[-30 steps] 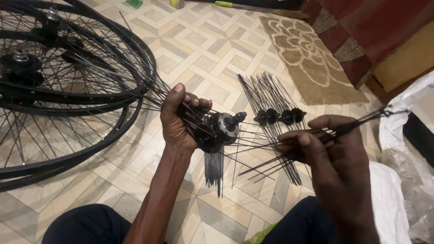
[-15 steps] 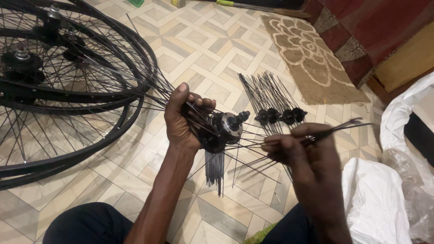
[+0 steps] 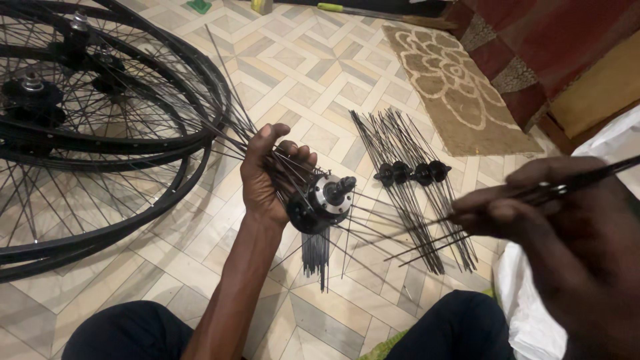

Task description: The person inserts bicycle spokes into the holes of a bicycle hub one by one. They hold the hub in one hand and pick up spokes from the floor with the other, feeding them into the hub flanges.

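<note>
Hub in left hand, spokes in right, over tiled floor.
My left hand (image 3: pixel 270 175) wraps its fingers round the hub (image 3: pixel 321 202), spokes fanning out and hanging from it. My right hand (image 3: pixel 567 233) pinches a thin bundle of spokes (image 3: pixel 533 195), tips near the hub. More hubs (image 3: pixel 412 173) and wheels (image 3: pixel 100 127) lie on the floor (image 3: pixel 313 60).

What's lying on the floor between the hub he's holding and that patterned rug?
In the head view, between the hub and the rug lie loose black spokes with a row of small black hubs across them, on tiled floor.
</note>
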